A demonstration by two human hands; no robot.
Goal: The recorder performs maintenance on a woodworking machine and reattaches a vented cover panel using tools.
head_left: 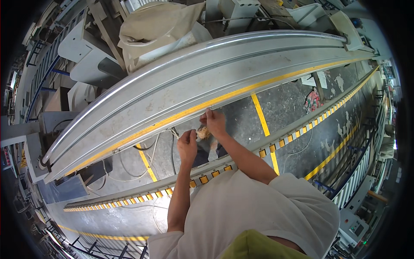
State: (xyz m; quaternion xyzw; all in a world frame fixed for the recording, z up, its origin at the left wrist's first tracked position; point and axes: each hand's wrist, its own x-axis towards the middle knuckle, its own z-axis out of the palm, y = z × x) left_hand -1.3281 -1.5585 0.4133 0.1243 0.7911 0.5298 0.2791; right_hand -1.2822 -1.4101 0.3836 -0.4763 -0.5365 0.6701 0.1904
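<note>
My left hand (187, 146) is closed, fingers curled together, just in front of the long grey machine beam (181, 93). Whatever it may hold is too small to make out. My right hand (214, 122) is raised a little higher, its thumb and fingers pinched together by the beam's yellow-striped near edge (220, 100). Nothing nameable shows in that pinch either. Between the two hands appears a small tan-brown bundle (203, 132); I cannot tell whether it is touched or lies below them. Thin cables (174, 133) hang beside my left hand.
A toothed rail with yellow rollers (215, 174) runs across in front of my body. Loose cables (148, 166) lie on the grey floor at left. A beige cloth cover (159, 30) rests behind the beam. Farther right lies a red patterned rag (312, 100).
</note>
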